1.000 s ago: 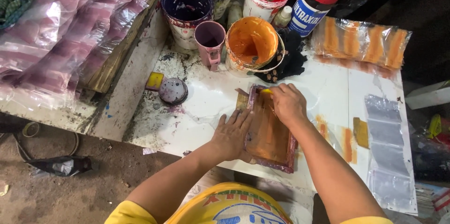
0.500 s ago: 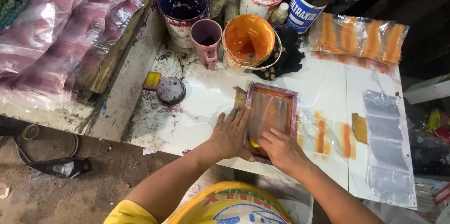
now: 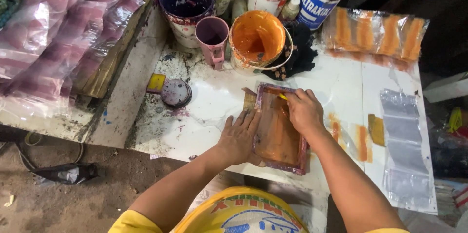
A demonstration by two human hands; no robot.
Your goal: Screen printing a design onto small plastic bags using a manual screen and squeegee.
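White table [image 3: 214, 101]: paint pots [image 3: 257, 40] crowd beyond the hands' screen frame [image 3: 278, 135].

Orange-smeared screen frame [image 3: 279, 133], purple edges

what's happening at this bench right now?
A person is screen printing by hand on a white table. The left hand lies flat on the near left edge of a small framed screen coated in orange ink. The right hand presses a yellow squeegee at the screen's far end. An open tub of orange ink stands just beyond, and clear bags with orange stripes lie at the far right.
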